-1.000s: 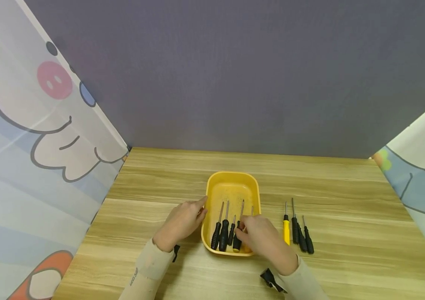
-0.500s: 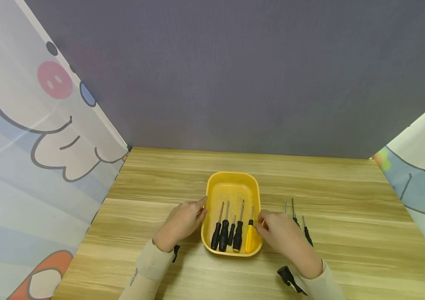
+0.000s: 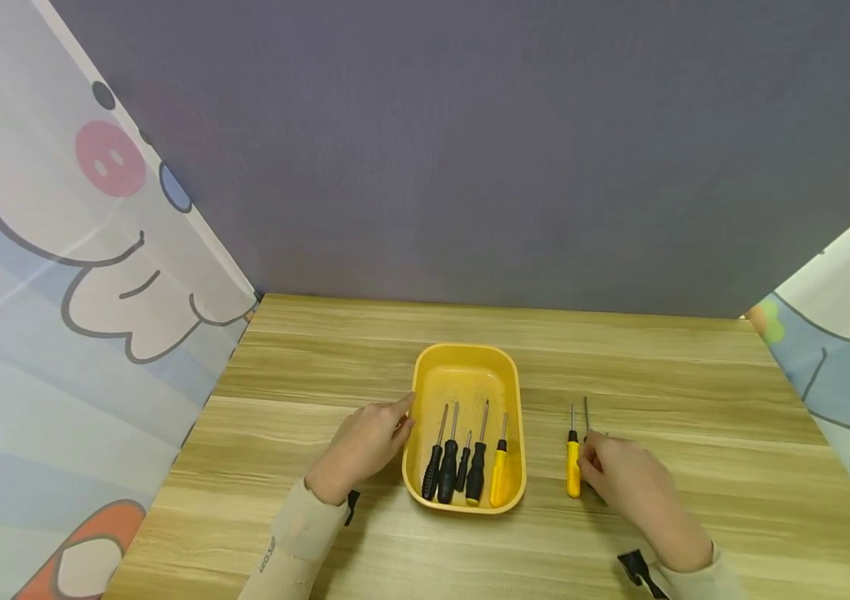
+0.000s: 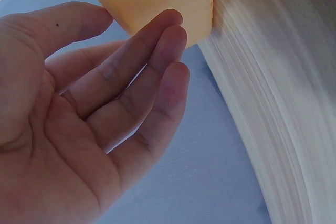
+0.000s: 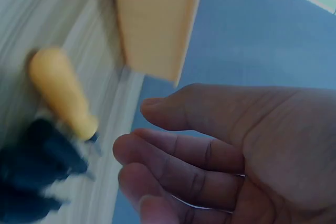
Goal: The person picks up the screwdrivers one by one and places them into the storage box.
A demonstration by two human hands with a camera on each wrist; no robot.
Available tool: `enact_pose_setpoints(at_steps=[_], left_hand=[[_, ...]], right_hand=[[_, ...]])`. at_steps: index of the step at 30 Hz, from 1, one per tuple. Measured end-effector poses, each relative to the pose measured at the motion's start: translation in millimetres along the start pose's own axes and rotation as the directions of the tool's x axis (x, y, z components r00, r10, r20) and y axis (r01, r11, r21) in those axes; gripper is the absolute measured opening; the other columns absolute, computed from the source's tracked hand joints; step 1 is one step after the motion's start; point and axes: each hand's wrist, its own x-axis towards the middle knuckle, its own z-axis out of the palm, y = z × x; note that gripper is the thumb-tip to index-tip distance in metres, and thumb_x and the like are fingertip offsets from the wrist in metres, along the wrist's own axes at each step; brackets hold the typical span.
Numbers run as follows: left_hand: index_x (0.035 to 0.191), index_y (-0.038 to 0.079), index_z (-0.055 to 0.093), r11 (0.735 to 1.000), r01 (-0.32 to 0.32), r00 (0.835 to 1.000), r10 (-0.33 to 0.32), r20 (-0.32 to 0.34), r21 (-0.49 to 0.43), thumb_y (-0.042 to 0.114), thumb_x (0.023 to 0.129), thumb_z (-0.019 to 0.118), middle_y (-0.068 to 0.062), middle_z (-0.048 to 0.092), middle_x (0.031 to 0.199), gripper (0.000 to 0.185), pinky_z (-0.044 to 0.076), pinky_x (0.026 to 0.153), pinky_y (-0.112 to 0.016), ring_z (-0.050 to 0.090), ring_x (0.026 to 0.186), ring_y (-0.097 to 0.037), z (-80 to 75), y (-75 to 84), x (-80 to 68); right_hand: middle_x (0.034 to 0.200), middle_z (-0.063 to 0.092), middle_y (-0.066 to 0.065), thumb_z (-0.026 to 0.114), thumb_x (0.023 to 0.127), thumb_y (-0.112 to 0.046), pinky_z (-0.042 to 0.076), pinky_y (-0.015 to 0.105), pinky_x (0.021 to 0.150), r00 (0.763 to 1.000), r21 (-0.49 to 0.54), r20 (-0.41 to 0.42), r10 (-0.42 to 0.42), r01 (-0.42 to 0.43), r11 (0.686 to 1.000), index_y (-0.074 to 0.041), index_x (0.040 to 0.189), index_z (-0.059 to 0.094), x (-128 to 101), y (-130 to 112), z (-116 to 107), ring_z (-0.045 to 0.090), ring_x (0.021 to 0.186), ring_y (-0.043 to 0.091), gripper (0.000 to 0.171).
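Since a moment ago, the right hand (image 3: pixel 623 482) has left the yellow tray (image 3: pixel 466 377) and now hovers over the screwdrivers on the table (image 3: pixel 732 467), beside a yellow-handled screwdriver (image 3: pixel 572 467), fingers loosely spread and holding nothing. Left hand (image 3: pixel 365 443) stays at the tray's left rim, fingers straight against it. Five screwdrivers (image 3: pixel 462 467) lie side by side inside the tray.

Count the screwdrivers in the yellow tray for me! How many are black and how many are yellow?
Black screwdrivers in the yellow tray: 4
Yellow screwdriver in the tray: 1
Total in the tray: 5
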Motion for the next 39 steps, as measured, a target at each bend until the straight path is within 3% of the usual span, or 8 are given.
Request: enact_pose_setpoints(at_steps=[14,39], left_hand=[[0.14,-0.003,0.054,1.0,-0.012,1.0,0.012,0.0,0.008,0.018,0.1,0.063,0.009,0.046,0.061,0.046,0.039,0.043,-0.022,0.041,0.048,-0.005,0.4,0.1,-0.3],[0.141,-0.002,0.054,1.0,-0.002,1.0,0.002,0.007,0.006,0.018,0.1,0.062,0.008,0.046,0.061,0.046,0.039,0.043,-0.022,0.041,0.048,-0.005,-0.5,0.3,0.5]], right_hand=[[0.07,0.057,0.001,0.067,0.093,-0.014,0.04,0.033,0.048,0.993,-0.009,0.052,0.108,-0.108,0.994,-0.005,0.088,0.064,-6.7,42.4,2.8,0.047,0.055,0.016,0.011],[0.058,0.048,0.001,0.064,0.094,-0.016,0.037,0.03,0.046,0.982,0.039,0.098,0.159,-0.164,0.986,-0.009,0.074,0.058,-1.2,57.6,13.3,0.044,0.05,0.015,0.021]])
